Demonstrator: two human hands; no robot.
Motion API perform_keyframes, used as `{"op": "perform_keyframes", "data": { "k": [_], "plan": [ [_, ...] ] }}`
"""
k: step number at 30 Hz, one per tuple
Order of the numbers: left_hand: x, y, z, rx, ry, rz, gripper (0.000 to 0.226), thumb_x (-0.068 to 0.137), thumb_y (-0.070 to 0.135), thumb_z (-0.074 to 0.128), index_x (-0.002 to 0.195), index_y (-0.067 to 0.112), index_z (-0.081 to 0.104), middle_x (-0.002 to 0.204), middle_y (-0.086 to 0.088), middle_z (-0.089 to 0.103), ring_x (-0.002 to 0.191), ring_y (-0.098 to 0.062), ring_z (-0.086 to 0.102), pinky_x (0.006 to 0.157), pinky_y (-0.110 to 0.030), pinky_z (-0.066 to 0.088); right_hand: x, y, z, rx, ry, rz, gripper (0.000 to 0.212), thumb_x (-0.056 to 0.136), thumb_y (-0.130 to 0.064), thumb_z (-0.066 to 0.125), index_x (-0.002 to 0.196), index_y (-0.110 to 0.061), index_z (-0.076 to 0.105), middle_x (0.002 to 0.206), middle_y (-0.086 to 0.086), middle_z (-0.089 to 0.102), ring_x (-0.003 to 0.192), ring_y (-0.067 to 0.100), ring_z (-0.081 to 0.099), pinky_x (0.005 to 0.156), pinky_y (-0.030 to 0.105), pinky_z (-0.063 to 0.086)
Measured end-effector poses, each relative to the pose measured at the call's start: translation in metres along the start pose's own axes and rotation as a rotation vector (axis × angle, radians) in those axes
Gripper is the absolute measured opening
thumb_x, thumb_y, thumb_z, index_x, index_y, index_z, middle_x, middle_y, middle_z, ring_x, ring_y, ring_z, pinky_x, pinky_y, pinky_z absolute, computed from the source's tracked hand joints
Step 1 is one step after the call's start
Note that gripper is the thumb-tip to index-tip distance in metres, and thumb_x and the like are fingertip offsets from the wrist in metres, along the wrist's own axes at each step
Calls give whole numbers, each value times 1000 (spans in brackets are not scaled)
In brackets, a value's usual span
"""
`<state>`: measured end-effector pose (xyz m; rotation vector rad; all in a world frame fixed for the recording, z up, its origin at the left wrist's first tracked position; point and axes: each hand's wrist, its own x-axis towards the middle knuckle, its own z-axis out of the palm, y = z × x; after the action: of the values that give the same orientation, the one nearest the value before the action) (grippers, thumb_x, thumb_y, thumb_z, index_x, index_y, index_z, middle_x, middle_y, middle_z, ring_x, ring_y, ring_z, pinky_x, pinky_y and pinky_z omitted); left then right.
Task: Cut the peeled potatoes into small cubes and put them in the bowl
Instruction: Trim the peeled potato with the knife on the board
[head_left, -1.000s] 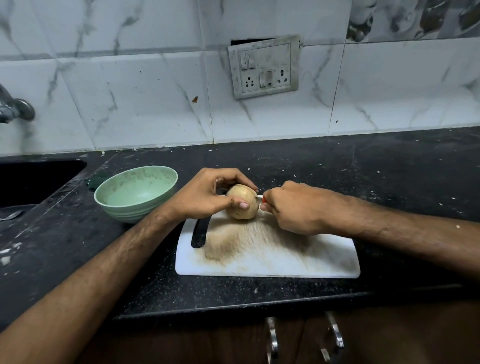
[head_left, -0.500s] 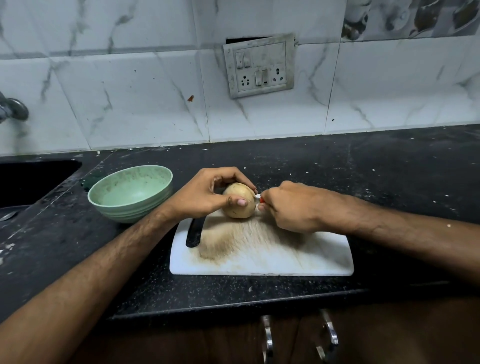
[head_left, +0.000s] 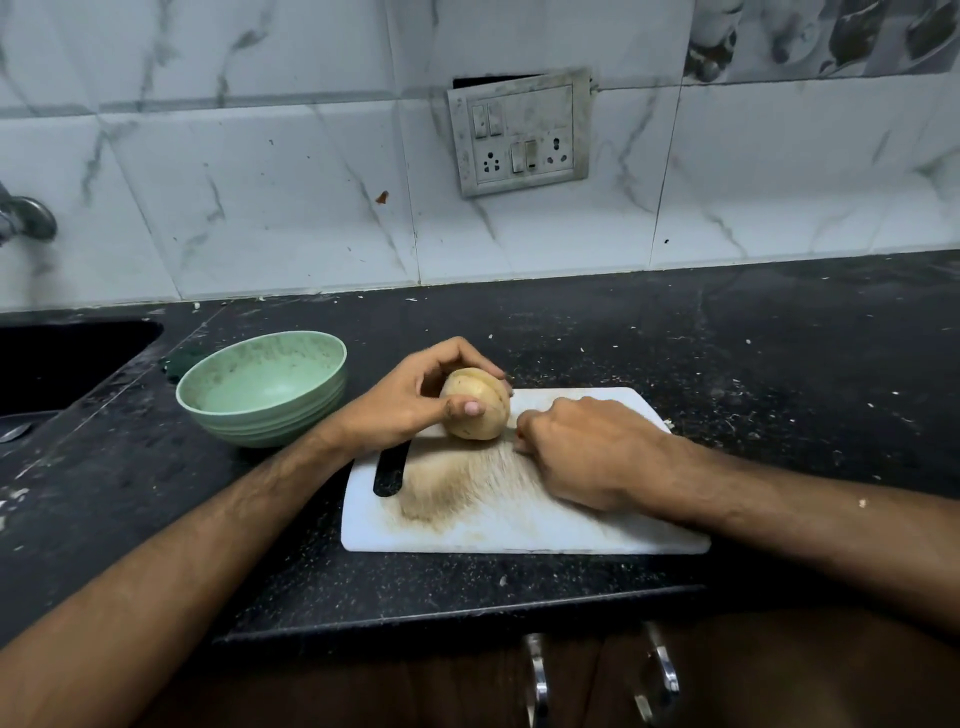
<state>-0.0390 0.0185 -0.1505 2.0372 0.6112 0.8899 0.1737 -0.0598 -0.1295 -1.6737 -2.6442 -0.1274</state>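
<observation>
Left hand (head_left: 410, 402) gripping potato (head_left: 475, 404); right hand (head_left: 582, 447) curled into a fist beside it, contents hidden.

Potato: pale yellow, resting at far left corner of white cutting board (head_left: 519, 525), thumb across near side, fingers arched over top, a cut line visible near its right end. Right hand: knuckles up, on board just right of potato; whether anything held cannot be told. Board: brown-stained at centre, dark handle slot at left edge, lying near front edge of black counter (head_left: 727, 338). Green bowl (head_left: 262, 387): on counter just left of board, close to left wrist. Sink (head_left: 62, 358): at counter's left edge. Switch plate (head_left: 519, 132): on tiled wall behind.
</observation>
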Motion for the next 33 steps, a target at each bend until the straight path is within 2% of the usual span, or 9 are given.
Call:
{"op": "perform_keyframes", "data": {
  "k": [4, 7, 11, 15, 18, 23, 25, 28, 33],
  "plan": [
    [0, -6, -1, 10, -4, -17, 55, 85, 52, 75, 115, 9, 57, 119, -20, 67, 115, -39, 63, 96, -48, 51, 5, 0, 3, -43, -12, -5, 30, 104, -41, 32, 98, -20, 53, 94, 8, 61, 69, 24, 46, 64, 34, 38],
    [2, -3, -2, 17, -25, -15, 46, 89, 54, 69, 116, 18, 58, 119, -21, 64, 113, -30, 62, 95, -41, 50, 10, 3, 1, -13, -68, 14, 30, 103, -41, 35, 98, -20, 55, 93, 6, 59, 71, 23, 50, 64, 34, 41],
    [1, -4, 0, 65, -51, -26, 33, 101, 30, 52, 125, 8, 58, 120, -16, 62, 116, -27, 59, 100, -37, 46, 13, 4, 1, -3, -90, 21, 23, 102, -40, 38, 92, -24, 51, 94, 7, 60, 74, 24, 52, 67, 36, 46],
    [-1, -11, -5, 1, 32, -44, 30, 103, 21, 43, 122, 6, 60, 123, -24, 62, 120, -44, 56, 103, -59, 43, 12, 3, 2, -24, -79, 34, 22, 101, -38, 38, 96, -23, 53, 96, 6, 61, 73, 23, 52, 66, 35, 45],
    [-7, -21, -17, -108, 172, -107, 30, 102, 24, 45, 122, 4, 56, 125, -32, 58, 119, -43, 56, 106, -66, 37, 10, 1, 1, -43, -81, 23, 23, 102, -36, 39, 104, -21, 57, 101, 6, 61, 74, 22, 50, 66, 34, 42],
    [-2, -22, -12, 39, 149, -85, 28, 105, 30, 42, 121, 14, 58, 121, -18, 60, 118, -39, 55, 102, -53, 44, 13, 3, -4, -43, -124, 18, 29, 104, -40, 36, 109, -22, 58, 106, 6, 61, 79, 22, 50, 69, 34, 40],
    [-1, -22, -11, 48, 147, -70, 28, 105, 30, 41, 121, 14, 58, 119, -12, 61, 114, -27, 57, 98, -44, 47, 11, 6, -5, -27, -139, 6, 31, 104, -43, 34, 103, -23, 57, 103, 6, 61, 80, 22, 49, 71, 34, 40],
    [-1, -22, -11, 61, 151, -33, 29, 105, 26, 41, 121, 8, 56, 117, -14, 60, 111, -18, 56, 98, -34, 44, 2, 21, -17, 45, -237, -11, 32, 105, -42, 37, 81, -23, 47, 83, -2, 55, 75, 17, 49, 71, 31, 37],
    [2, -21, -11, 179, 137, -53, 28, 104, 38, 44, 121, 20, 58, 118, 3, 65, 116, -17, 60, 102, -33, 45, -13, 74, -49, 203, -507, 38, 37, 103, -41, 45, 75, -18, 52, 63, 0, 53, 54, 15, 45, 58, 29, 40]
  ]
}}
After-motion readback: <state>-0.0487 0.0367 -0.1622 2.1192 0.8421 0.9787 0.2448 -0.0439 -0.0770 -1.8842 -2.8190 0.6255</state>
